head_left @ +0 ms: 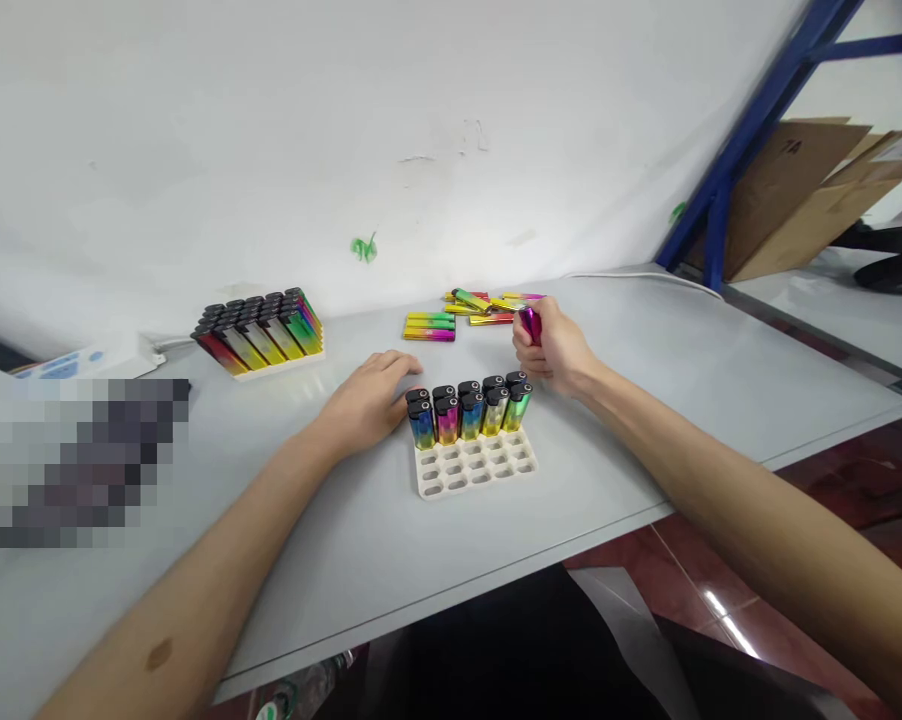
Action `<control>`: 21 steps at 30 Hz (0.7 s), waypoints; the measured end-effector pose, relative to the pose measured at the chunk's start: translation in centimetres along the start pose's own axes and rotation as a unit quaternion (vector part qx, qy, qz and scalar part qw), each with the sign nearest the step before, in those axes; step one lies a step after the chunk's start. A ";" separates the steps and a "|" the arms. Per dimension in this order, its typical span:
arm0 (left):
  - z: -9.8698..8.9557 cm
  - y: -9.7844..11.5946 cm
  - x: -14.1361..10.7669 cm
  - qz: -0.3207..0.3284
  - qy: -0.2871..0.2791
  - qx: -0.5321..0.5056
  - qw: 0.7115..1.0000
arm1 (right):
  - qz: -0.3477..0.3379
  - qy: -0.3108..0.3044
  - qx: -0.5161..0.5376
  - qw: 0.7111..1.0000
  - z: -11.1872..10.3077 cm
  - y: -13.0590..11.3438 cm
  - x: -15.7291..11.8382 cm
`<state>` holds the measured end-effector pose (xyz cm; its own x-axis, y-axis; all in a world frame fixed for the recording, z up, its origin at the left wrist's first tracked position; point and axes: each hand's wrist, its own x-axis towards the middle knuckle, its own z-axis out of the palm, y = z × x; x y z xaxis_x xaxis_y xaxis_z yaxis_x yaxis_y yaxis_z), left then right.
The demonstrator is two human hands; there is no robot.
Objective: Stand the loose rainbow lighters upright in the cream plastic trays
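My right hand (560,350) is closed round a shiny purple lighter (530,322), raised just above the table behind the tray. My left hand (376,398) rests on the table with its fingers stretched out, beside the left end of a white slotted tray (475,470). Its thumb is close to the tray's lighters; whether they touch I cannot tell. Several metallic lighters (472,415) with black tops stand upright in the tray's far rows, and the near rows have bare slots. Beyond my hands lies a loose heap of colourful lighters (488,305), with a small group of lighters (429,327) side by side left of it.
Another white tray (282,367), packed with upright lighters, stands at the back left. A blurred dark item (98,460) lies at the far left. A white wall (421,150) bounds the table's back. A blue metal frame (721,200) and cardboard boxes (803,200) are at the right.
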<state>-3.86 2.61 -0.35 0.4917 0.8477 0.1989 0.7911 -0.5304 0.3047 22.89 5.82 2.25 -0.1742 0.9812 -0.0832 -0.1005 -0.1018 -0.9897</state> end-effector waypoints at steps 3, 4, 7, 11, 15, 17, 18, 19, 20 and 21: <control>0.0 0.1 0.0 0.001 -0.002 0.003 1.000 | -0.018 0.007 0.013 1.000 0.0 -0.1 0.1; 0.0 0.1 0.0 0.000 -0.003 0.003 1.000 | -0.029 0.001 0.018 0.999 0.0 -0.2 0.0; 0.0 0.3 0.0 -0.004 0.000 0.005 1.000 | -0.067 -0.028 0.022 0.997 0.0 -0.8 -0.5; 0.1 0.4 0.5 -0.024 0.024 0.026 0.999 | -0.136 -0.072 -0.058 0.986 -0.4 -2.1 -1.6; 0.5 -0.1 2.1 -0.033 0.074 0.102 0.991 | -0.251 -0.065 -0.115 0.959 -0.5 -4.0 -3.4; 0.7 -0.4 3.1 -0.032 0.101 0.137 0.985 | -0.294 -0.058 -0.124 0.946 0.1 -5.0 -4.9; 0.8 -0.5 3.5 -0.030 0.108 0.147 0.983 | -0.312 -0.058 -0.138 0.938 0.6 -5.4 -5.7; 0.8 -0.6 4.0 -0.030 0.109 0.148 0.982 | -0.331 -0.057 -0.157 0.929 1.1 -5.7 -6.6; 0.8 -0.7 4.3 -0.033 0.103 0.141 0.984 | -0.348 -0.059 -0.181 0.918 1.8 -6.0 -7.5; 0.8 -0.8 4.6 -0.041 0.094 0.126 0.987 | -0.365 -0.071 -0.202 0.906 2.5 -6.1 -8.4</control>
<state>-1.95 6.92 -0.41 0.3654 0.8583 0.3604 0.9023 -0.4218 0.0897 22.52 -2.17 9.26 -0.3338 0.7283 0.5984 0.1220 0.6629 -0.7387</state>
